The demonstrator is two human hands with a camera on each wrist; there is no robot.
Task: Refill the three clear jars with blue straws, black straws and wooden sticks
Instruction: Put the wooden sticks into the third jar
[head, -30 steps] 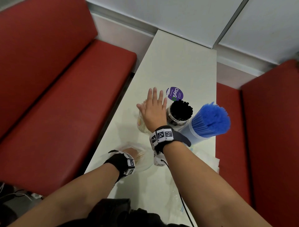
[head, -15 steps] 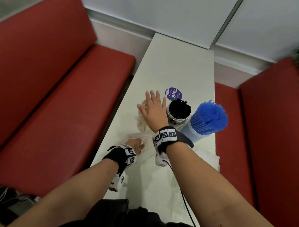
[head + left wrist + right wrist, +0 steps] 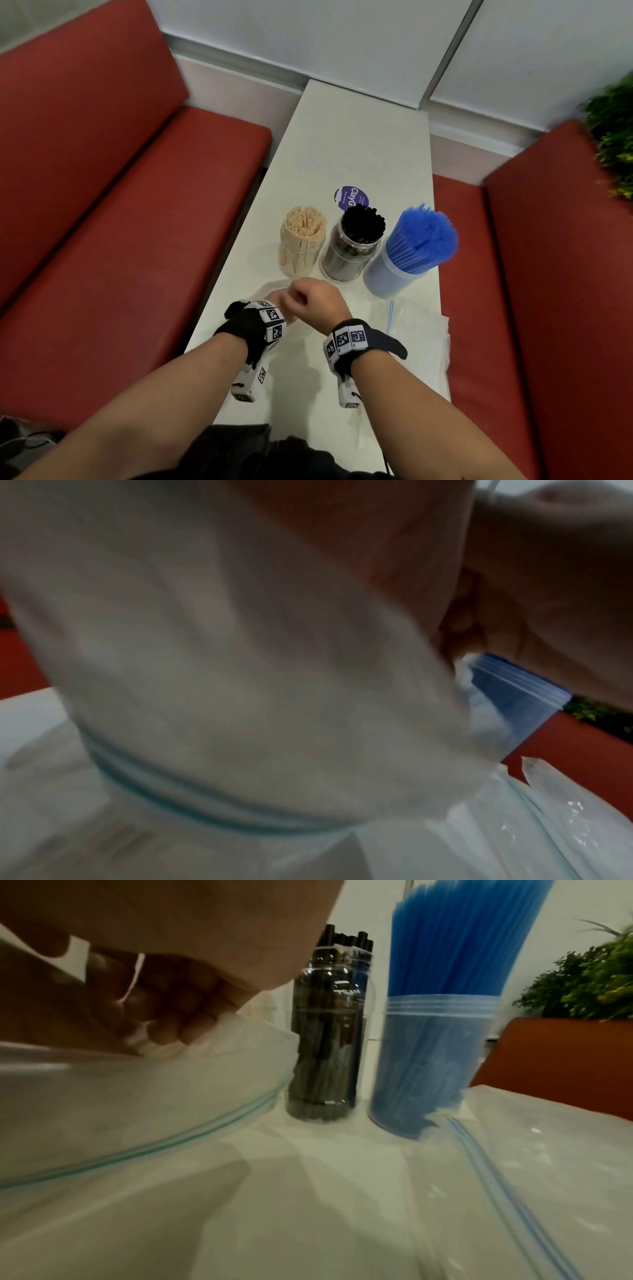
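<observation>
Three clear jars stand in a row on the white table [image 3: 359,137]: wooden sticks [image 3: 303,240] on the left, black straws [image 3: 358,240] [image 3: 327,1042] in the middle, blue straws [image 3: 414,250] [image 3: 441,1015] on the right. Just in front of them my two hands meet over an empty clear zip bag [image 3: 272,286] [image 3: 137,1110] [image 3: 240,669] with a green seal. My right hand [image 3: 303,298] [image 3: 143,1034] has its fingers curled and pinches the bag's edge. My left hand [image 3: 279,308] holds the same bag from the left, its fingers hidden behind the plastic.
A second clear bag [image 3: 418,329] [image 3: 514,1177] with a blue seal lies flat at the table's right edge, near the blue jar. A purple round label [image 3: 351,197] lies behind the jars. Red benches [image 3: 120,205] flank the narrow table; a green plant [image 3: 613,137] is far right.
My right hand has left the top of the wooden stick jar and come back to the bag at my left hand. The left hand has moved slightly forward with the bag.
</observation>
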